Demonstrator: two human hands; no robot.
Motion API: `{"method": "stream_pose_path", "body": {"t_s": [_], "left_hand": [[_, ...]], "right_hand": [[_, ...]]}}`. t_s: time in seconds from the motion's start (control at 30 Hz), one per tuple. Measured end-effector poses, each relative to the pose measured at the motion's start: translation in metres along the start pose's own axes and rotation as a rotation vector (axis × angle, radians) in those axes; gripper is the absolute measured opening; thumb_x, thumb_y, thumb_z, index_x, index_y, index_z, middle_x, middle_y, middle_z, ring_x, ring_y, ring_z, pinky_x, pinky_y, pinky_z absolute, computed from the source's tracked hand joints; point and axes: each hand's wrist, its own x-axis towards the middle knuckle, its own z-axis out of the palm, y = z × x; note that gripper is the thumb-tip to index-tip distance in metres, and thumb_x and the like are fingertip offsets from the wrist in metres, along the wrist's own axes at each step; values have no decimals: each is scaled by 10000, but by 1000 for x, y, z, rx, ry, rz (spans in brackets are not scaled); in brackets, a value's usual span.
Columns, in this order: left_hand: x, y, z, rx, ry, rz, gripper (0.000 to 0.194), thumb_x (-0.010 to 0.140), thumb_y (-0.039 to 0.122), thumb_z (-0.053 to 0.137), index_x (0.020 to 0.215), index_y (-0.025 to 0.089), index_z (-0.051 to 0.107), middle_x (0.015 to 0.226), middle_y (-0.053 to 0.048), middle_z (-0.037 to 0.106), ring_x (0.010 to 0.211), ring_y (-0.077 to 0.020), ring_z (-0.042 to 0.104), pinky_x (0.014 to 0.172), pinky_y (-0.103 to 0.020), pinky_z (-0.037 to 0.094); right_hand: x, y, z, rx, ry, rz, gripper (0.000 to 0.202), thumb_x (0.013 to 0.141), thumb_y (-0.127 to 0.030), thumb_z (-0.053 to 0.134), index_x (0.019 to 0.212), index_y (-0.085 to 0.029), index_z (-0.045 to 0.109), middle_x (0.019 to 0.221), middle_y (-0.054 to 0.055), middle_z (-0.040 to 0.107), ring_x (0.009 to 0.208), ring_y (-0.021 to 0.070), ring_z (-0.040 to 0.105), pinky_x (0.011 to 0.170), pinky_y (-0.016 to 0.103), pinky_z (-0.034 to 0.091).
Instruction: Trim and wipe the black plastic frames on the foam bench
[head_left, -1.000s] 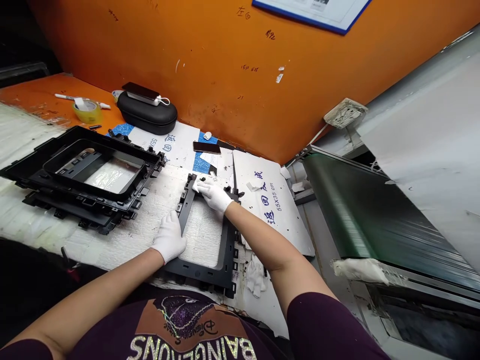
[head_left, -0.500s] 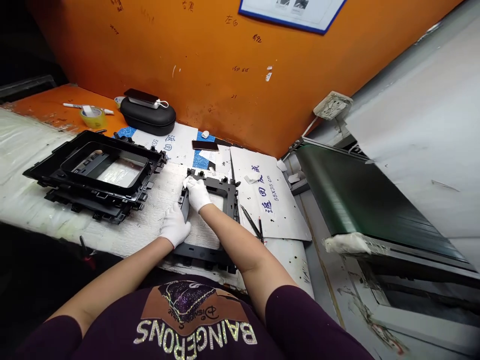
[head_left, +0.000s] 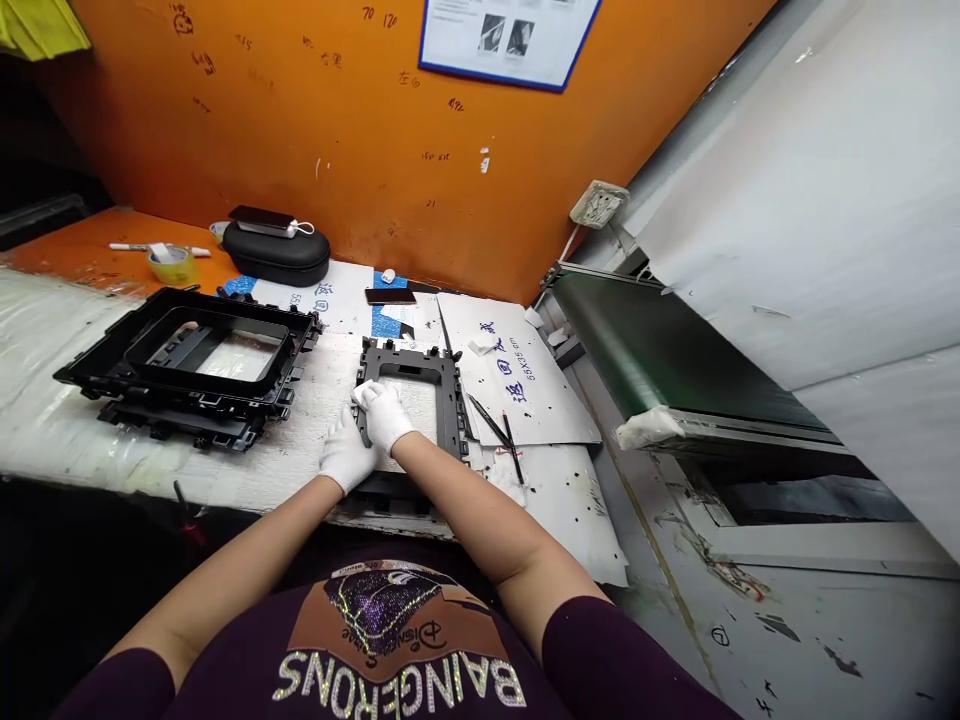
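A black plastic frame (head_left: 448,400) with a large rectangular opening and clips along its edges lies flat on the white padded table. My left hand (head_left: 347,455), in a white glove, is closed on the frame's left side. My right hand (head_left: 386,415), also gloved, presses a small folded white cloth (head_left: 364,392) against that same left bar, just above my left hand. The fingers of both hands partly hide this bar. The frame's near edge is partly covered by my right forearm.
Stacked black frames (head_left: 187,365) lie to the left. Behind are a black case (head_left: 276,255), a phone (head_left: 390,296) and a tape roll (head_left: 172,265). Pens (head_left: 512,445) lie on cardboard (head_left: 555,405) at right, beside a green conveyor belt (head_left: 675,350).
My right hand has slid the cloth from the frame's upper left corner down the left bar, nearer my left hand. The left hand keeps its place. The camera view has turned right and up.
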Motion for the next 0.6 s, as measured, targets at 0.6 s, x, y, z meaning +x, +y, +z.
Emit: {"method": "stream_pose_path", "body": {"t_s": [0.6], "left_hand": [[-1,0,-1,70,12,30,863,820,305,598,1575,107,231,1490,-225,515,1432,-336,460,1173,-449,392]], "right_hand": [[90,53,-26,-2,93,-291,393,980,-108,512,1351,-162,631,1391,110,638,1188,225,613,1060,373,480]]}}
